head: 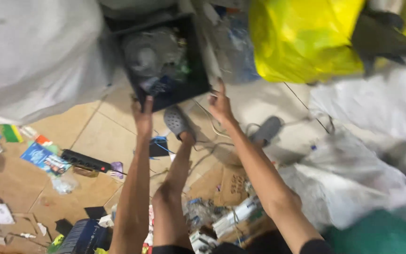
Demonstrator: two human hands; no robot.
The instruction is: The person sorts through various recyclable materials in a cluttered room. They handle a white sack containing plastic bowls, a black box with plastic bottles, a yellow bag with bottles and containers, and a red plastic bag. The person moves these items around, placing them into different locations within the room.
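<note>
A black crate [194,56] full of grey and clear plastic scraps hangs tilted above the tiled floor. My left hand [143,116] grips its near lower edge. At the crate's near right corner is my right hand [221,106], fingers pointing up along the side. Both arms reach forward from the bottom of the view. Between them my bare leg stretches out, ending in a grey clog [177,122] just below the crate. The picture is blurred by motion.
A yellow plastic bag [301,37] sits at the top right and a big white sack [34,51] at the top left. White plastic bags [353,178] pile up on the right. A second grey clog [266,129], a black power strip [85,161], cables, cardboard [231,183] and leaflets litter the floor.
</note>
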